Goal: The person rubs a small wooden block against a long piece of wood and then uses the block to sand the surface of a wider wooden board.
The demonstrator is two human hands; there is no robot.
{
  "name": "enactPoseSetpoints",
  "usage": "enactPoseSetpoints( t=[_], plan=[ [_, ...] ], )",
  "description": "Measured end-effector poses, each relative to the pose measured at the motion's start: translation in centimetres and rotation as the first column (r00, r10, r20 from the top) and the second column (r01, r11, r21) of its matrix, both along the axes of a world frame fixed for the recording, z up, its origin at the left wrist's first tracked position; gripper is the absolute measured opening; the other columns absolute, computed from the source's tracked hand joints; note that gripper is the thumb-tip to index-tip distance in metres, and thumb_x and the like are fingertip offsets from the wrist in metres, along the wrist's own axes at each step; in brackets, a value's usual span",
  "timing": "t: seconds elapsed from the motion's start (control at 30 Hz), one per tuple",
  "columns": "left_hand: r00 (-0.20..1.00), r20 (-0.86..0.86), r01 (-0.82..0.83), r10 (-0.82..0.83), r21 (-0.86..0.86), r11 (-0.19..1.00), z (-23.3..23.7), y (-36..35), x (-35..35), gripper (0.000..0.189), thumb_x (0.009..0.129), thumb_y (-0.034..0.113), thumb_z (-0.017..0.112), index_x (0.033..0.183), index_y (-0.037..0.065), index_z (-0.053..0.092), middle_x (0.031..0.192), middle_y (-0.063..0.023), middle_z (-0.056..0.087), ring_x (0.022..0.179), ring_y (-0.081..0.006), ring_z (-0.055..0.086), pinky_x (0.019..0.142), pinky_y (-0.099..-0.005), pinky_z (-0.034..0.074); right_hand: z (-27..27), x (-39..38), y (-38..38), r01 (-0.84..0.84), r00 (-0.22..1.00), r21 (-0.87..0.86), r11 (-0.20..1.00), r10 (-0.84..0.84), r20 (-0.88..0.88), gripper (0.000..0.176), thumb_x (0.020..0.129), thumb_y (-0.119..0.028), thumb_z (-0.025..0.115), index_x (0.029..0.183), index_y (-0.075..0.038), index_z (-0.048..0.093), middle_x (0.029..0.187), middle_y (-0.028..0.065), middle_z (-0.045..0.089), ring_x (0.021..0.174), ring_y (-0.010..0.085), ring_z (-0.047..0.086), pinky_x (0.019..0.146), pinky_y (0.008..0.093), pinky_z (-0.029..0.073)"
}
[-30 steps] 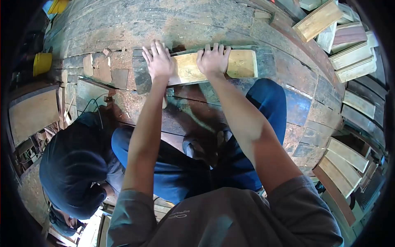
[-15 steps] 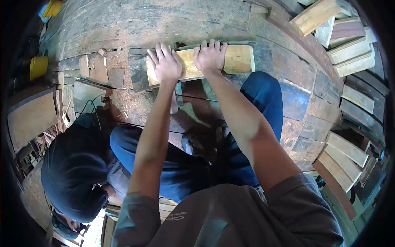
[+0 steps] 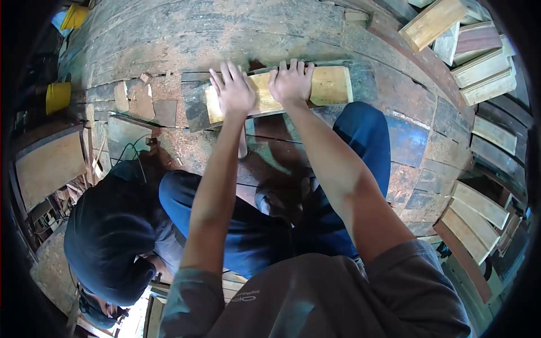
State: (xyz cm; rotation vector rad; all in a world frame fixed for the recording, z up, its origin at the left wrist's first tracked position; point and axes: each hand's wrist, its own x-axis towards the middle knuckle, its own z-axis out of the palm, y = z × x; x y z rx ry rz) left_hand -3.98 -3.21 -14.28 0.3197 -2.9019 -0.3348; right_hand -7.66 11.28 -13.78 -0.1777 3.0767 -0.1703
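My left hand [image 3: 235, 93] has slid inward along the board [image 3: 329, 85], baring its left end; that grip is spread, palm down. My right hand [image 3: 291, 87] bends its fingers at the far edge, firmness unclear, seemingly steadying the board on a dark plank [image 3: 195, 107].

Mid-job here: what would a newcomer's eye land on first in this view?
The pale yellow board at upper centre, under the left hand and right hand. Next, the dark-topped co-worker bent over at lower left. Then the yellow container near the left edge.
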Motion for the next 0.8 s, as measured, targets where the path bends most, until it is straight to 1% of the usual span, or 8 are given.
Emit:
enactPoseSetpoints(
  t=[0.13,0.27,0.47,0.57,0.6,0.67,0.7,0.8],
  plan=[
    [1.000,-0.020,0.015,-0.017,-0.101,0.995,-0.5,0.6,1.2,0.056,0.104,0.027,0.044,0.150,-0.003,0.038,0.156,-0.0245,0.037,0.145,-0.0576,0.024,0.121,-0.0591,0.024,0.4,-0.4,0.0,-0.030,0.995,0.003,1.000,0.031,-0.098,0.043,0.096,-0.036,0.043,0.111,-0.006,0.070,0.116,0.0184,0.066,0.116,0.0347,0.057,0.111,0.0578,0.027],
    [0.994,0.090,0.066,-0.069,0.035,0.997,1.6,4.2,8.1,0.059,0.106,0.031,0.043,0.155,0.001,0.032,0.163,-0.0185,0.030,0.149,-0.0506,0.022,0.123,-0.0560,0.021,0.3,0.2,0.2,-0.037,0.994,-0.011,0.999,0.036,-0.100,0.044,0.096,-0.036,0.044,0.113,-0.006,0.071,0.117,0.0191,0.066,0.117,0.0354,0.057,0.111,0.0575,0.027],
    [0.993,0.087,0.076,-0.074,-0.015,0.997,0.8,2.0,2.8,0.064,0.105,0.031,0.044,0.157,-0.001,0.027,0.163,-0.0204,0.030,0.150,-0.0522,0.020,0.123,-0.0560,0.021,0.1,-0.3,0.1,-0.006,0.994,-0.031,1.000,0.003,-0.109,0.044,0.096,-0.037,0.044,0.110,-0.006,0.072,0.114,0.0185,0.066,0.117,0.0347,0.057,0.112,0.0575,0.028],
    [0.991,0.080,-0.107,0.105,0.030,0.994,0.2,1.3,-2.3,0.061,0.105,0.030,0.044,0.154,-0.004,0.032,0.161,-0.0222,0.031,0.148,-0.0544,0.021,0.121,-0.0565,0.023,0.8,-0.6,0.1,-0.028,0.999,0.013,1.000,0.029,-0.028,0.044,0.097,-0.038,0.043,0.112,-0.006,0.070,0.115,0.0176,0.065,0.117,0.0338,0.057,0.112,0.0577,0.027],
    [0.997,0.038,-0.069,0.069,0.005,0.998,0.2,1.1,-2.0,0.061,0.105,0.030,0.044,0.154,-0.004,0.032,0.161,-0.0223,0.031,0.148,-0.0547,0.021,0.121,-0.0568,0.024,0.8,-0.5,0.1,-0.022,1.000,0.020,1.000,0.023,-0.020,0.044,0.097,-0.038,0.043,0.113,-0.006,0.070,0.115,0.0174,0.065,0.116,0.0337,0.057,0.112,0.0578,0.027],
    [0.999,-0.045,0.002,-0.005,-0.050,0.999,0.0,1.3,-0.1,0.059,0.105,0.028,0.043,0.154,-0.004,0.032,0.160,-0.0227,0.032,0.147,-0.0555,0.022,0.120,-0.0575,0.025,0.4,-0.2,0.0,-0.023,0.997,0.010,1.000,0.024,-0.069,0.044,0.097,-0.038,0.043,0.115,-0.007,0.069,0.116,0.0171,0.065,0.115,0.0335,0.057,0.112,0.0579,0.027],
    [0.998,0.042,0.056,-0.053,-0.072,0.996,0.6,1.9,1.9,0.060,0.106,0.026,0.043,0.156,-0.003,0.029,0.162,-0.0208,0.030,0.148,-0.0540,0.021,0.120,-0.0585,0.025,0.0,-0.1,-0.1,-0.017,0.995,0.007,1.000,0.018,-0.102,0.044,0.097,-0.038,0.043,0.114,-0.007,0.069,0.116,0.0172,0.065,0.115,0.0335,0.057,0.112,0.0578,0.027],
    [0.995,0.074,0.060,-0.065,0.074,0.995,1.8,4.3,8.2,0.060,0.106,0.026,0.043,0.156,-0.003,0.027,0.163,-0.0187,0.029,0.149,-0.0523,0.021,0.121,-0.0582,0.023,0.9,-0.1,0.3,-0.020,0.995,-0.026,0.999,0.017,-0.096,0.042,0.096,-0.037,0.045,0.111,-0.007,0.070,0.115,0.0179,0.065,0.116,0.0338,0.056,0.112,0.0570,0.027]
  ],
)
